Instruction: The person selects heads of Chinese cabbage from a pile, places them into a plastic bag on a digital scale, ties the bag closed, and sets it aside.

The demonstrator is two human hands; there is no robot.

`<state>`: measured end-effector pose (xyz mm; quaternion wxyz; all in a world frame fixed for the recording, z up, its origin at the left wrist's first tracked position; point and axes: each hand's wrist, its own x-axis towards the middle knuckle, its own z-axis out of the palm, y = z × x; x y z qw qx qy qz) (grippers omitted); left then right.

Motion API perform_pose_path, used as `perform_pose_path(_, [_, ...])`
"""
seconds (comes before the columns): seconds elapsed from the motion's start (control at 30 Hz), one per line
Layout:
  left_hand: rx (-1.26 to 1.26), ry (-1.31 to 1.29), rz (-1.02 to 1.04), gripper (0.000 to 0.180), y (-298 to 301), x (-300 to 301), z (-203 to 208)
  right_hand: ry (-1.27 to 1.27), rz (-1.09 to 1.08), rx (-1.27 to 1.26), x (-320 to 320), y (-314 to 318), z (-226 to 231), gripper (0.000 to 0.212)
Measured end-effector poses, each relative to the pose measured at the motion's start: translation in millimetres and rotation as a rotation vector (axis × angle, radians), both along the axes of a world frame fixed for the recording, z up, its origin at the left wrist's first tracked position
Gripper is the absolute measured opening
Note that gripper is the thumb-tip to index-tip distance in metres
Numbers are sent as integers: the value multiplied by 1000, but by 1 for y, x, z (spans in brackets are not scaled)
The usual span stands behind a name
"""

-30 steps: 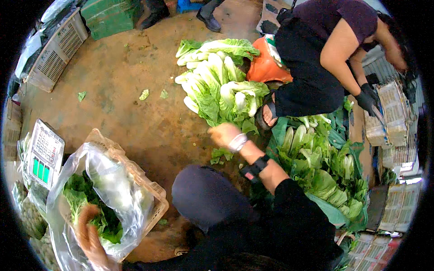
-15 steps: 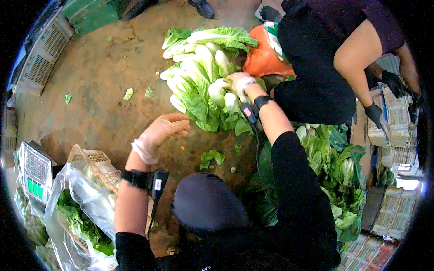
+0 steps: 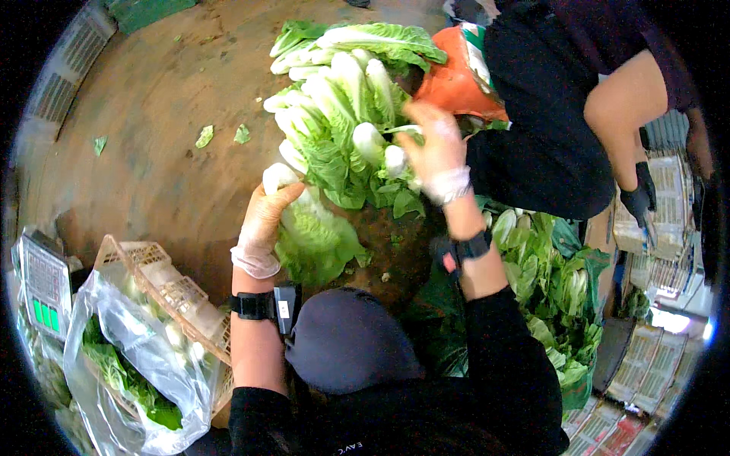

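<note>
A head of Chinese cabbage point(image 3: 319, 235) hangs from my left hand point(image 3: 268, 209), which is closed round its white base, with the leaves drooping to the right. My right hand point(image 3: 439, 148) is over the right side of a heap of Chinese cabbages point(image 3: 334, 114) on the floor. It is blurred, and a thin pale stalk shows by its fingers; whether it grips that stalk I cannot tell. Both hands wear thin see-through gloves.
An orange bag point(image 3: 460, 80) lies beside the heap, next to a person in black point(image 3: 532, 129) with dark gloves. A green sack of greens point(image 3: 547, 289) is at my right. A crate point(image 3: 179, 292), plastic bag point(image 3: 141, 342) and scale point(image 3: 44, 285) stand at left. Leaf scraps point(image 3: 204, 137) lie about.
My left hand, empty before, now holds a cabbage head left of the heap. My right hand has lifted off a cabbage and shifted right. The view has turned slightly.
</note>
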<state>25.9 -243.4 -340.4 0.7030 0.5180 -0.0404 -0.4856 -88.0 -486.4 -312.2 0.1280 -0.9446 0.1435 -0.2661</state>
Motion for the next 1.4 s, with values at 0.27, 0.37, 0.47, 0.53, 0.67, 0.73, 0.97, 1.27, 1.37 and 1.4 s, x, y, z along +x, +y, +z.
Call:
perform_pose_path(0.27, [129,-3,67,23,0,-40,-51,475,-345,-214,-23,-61,22,23])
perform_pose_path(0.37, [37,102,177,17,3,-39,-49,200,-319,-320,-51,-45,82,22])
perform_pose_path(0.47, [12,167,200,17,8,-40,-47,-82,-237,-252,-71,-30,103,27])
perform_pose_path(0.53, [34,191,214,18,14,-48,-56,-12,-265,0,-95,-9,120,27])
perform_pose_path(0.67, [105,136,307,21,28,-53,-96,590,-146,260,-137,9,154,27])
perform_pose_path(0.73, [17,233,414,23,41,-52,-107,669,-145,459,-144,11,150,26])
perform_pose_path(0.97, [-130,217,385,39,76,-54,-120,439,-231,914,-128,15,119,28])
perform_pose_path(1.27, [-65,528,433,39,91,-79,-95,530,-269,1209,-227,7,147,38])
perform_pose_path(1.37, [-236,637,312,41,126,-97,-114,490,-560,1282,-331,15,163,40])
perform_pose_path(1.4, [-212,670,274,41,131,-116,-121,486,-684,1293,-380,19,173,38])
